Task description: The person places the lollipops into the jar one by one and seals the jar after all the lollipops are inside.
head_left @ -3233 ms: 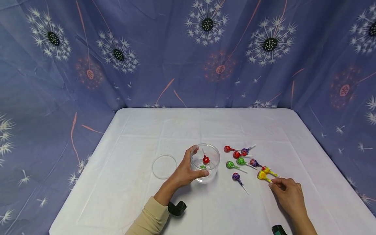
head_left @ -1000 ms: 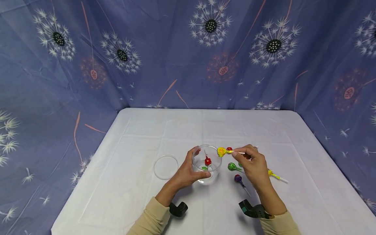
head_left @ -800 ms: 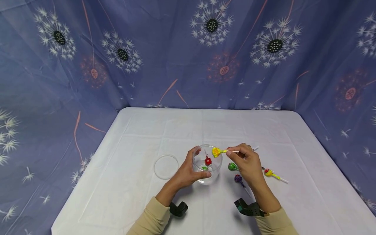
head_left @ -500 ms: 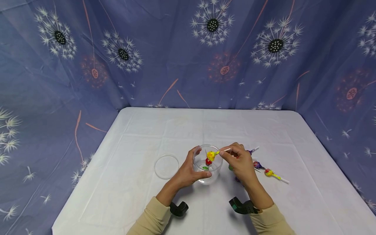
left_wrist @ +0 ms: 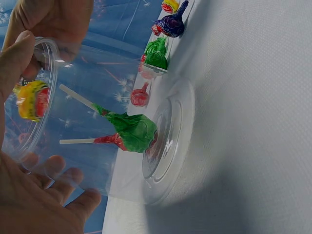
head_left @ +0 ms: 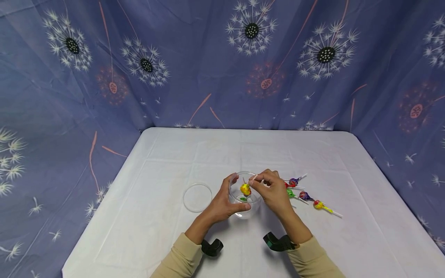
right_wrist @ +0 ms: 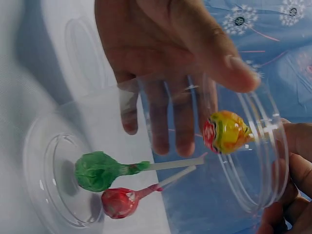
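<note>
My left hand (head_left: 219,204) grips a clear plastic jar (head_left: 255,208), thumb on the near side and fingers around the far side. Inside, near the base, a green lollipop (left_wrist: 134,131) and a red lollipop (right_wrist: 120,203) lean with their sticks toward the mouth. My right hand (head_left: 272,193) is at the jar's rim, thumb and finger pinching the stick of a yellow lollipop (head_left: 245,189). Its wrapped head, yellow with a red patch, hangs just within the mouth in the right wrist view, above the other two.
A clear round lid (head_left: 184,197) lies left of the jar on the white-covered table (head_left: 146,231). Right of the jar lie several loose lollipops, among them a purple one (head_left: 305,196) and a yellow-red one (head_left: 318,204); my right hand hides some. A blue patterned curtain (head_left: 194,58) stands behind.
My right hand has picked the yellow lollipop off the table and carried it left, then lowered its head into the jar's mouth. My left hand keeps holding the jar in place.
</note>
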### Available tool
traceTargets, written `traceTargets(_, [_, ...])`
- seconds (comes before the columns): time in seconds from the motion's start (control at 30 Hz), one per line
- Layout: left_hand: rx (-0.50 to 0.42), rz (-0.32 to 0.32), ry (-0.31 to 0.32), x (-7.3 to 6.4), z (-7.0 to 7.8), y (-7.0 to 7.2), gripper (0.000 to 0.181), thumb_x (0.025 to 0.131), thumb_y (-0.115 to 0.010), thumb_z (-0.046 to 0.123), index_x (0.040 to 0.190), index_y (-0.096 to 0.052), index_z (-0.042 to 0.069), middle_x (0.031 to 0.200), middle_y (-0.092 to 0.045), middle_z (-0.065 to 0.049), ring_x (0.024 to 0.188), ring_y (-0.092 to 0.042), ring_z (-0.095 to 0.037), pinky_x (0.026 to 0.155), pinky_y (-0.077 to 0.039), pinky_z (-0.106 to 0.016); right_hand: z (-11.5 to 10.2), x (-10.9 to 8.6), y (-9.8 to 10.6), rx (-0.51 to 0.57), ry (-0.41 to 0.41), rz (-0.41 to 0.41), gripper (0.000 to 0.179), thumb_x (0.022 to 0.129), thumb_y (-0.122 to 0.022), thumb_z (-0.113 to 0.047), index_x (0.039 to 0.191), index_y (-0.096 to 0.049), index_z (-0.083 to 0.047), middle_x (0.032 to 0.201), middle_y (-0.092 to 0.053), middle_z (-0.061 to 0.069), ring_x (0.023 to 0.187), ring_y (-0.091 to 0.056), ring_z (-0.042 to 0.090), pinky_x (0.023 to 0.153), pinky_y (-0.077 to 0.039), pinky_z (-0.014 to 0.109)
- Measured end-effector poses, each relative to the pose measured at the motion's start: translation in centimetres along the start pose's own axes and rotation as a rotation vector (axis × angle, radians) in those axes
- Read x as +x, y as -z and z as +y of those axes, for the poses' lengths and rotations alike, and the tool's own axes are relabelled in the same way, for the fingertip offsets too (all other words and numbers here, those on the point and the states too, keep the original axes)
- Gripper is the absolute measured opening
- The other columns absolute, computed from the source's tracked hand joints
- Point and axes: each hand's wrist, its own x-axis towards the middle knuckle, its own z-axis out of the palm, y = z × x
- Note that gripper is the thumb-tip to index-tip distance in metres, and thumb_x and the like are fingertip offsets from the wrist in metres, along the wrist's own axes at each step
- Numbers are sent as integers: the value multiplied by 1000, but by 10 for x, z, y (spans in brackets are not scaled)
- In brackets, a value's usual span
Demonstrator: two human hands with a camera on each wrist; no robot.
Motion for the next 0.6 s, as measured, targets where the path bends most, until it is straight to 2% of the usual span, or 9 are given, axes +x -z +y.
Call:
traceTargets(0.17, [6,-2,-8,-1,0,0,100,73,-79,42,148,-14,28,154,-28,1,143,-27,-22,113,-25,-49,0,1,-5,-56,8,5,8,81,-74,-20,80,-75,-12,82,-64,1,86,-43,15,75,-33,32])
traceTargets(0.37, [10,-5,-9,-1,0,0,99,74,-78,43,148,-14,27,154,-27,1,143,-26,-22,113,-25,-49,-2,1,-9,-154,-1,11,5,78,-76,-19,81,-76,-15,82,-64,-2,87,-40,12,73,-32,30])
traceTargets(0.6, [14,-7,3,-2,1,0,99,73,-78,45,148,-14,29,155,-26,4,144,-25,-20,114,-25,-49,-2,2,-13,-298,70,21,5,76,-78,-19,79,-77,-15,77,-62,-5,83,-38,12,68,-32,28])
